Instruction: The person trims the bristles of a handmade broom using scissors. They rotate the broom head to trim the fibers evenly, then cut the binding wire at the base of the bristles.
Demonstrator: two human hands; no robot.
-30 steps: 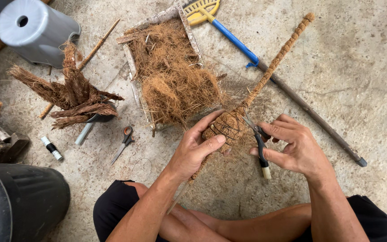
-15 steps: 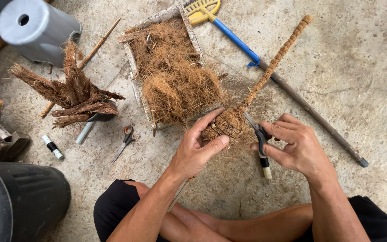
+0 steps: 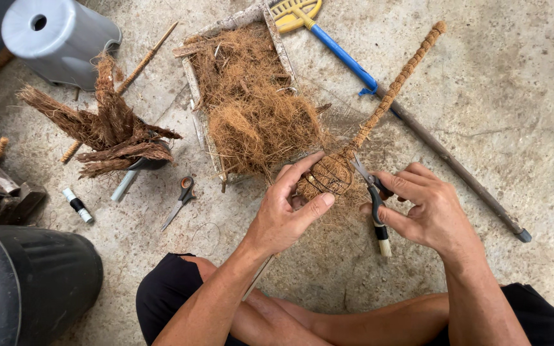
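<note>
1. My left hand sits at centre frame, fingers curled round the ball-shaped, fibre-wrapped end of a long coir-bound stick, thumb pressed against its lower side.
2. My right hand, just right of it, is clenched on small black-handled scissors, blades pointing up-left and touching the ball.
3. The stick runs from my left hand to the upper right of the frame. I judge it light and stiff along the shaft, the ball springy and shedding; best held at the ball, as now.
4. Just above my hands lies a shallow wooden tray heaped with loose brown coconut fibre.
5. Further out: a blue-handled yellow rake at the top, spare scissors left of centre, a bundle of dark husk strips at left.
</note>
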